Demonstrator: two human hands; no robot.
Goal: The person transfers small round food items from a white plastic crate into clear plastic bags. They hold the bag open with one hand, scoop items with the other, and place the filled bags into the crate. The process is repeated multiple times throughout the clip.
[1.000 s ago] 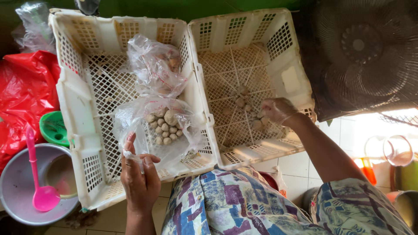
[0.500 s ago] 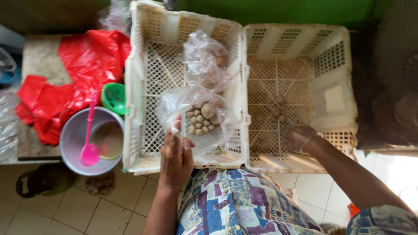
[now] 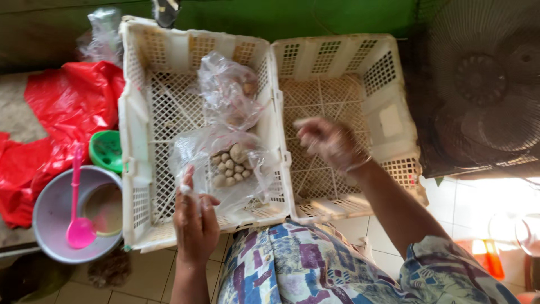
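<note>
1. In the head view, the left hand (image 3: 195,220) reached into the left crate (image 3: 135,163) and pinched the edge of a clear plastic bag (image 3: 225,169) between thumb and fingers, which were pressed together on the film.
2. That bag lay open on the lattice floor of the left crate, toward its near right corner, and held a cluster of small pale round pieces (image 3: 230,166).
3. A second clear bag (image 3: 228,93), crumpled and closed up, lay just beyond the first one in the same crate, touching it.
4. The right hand (image 3: 329,143) hovered over the right crate (image 3: 388,112), blurred with motion; its fingers looked loosely curled, but whether they held anything could not be told.
5. The two white lattice crates stood side by side with their walls touching, in front of a green wall (image 3: 315,17).
6. The floor of the right crate showed only faint brownish marks under the hand, too blurred to name.
7. To the left of the crates lay a red plastic sheet (image 3: 67,107), with a small green cup (image 3: 107,149) just beside the left crate's wall.
8. Nearer the person stood a grey round bowl (image 3: 48,225) with a pink ladle (image 3: 77,217) resting in it.
9. To the right of the crates stood a dark fan grille (image 3: 484,84).
10. The person's patterned clothing (image 3: 315,264) filled the bottom of the view, over a tiled floor (image 3: 135,276).
</note>
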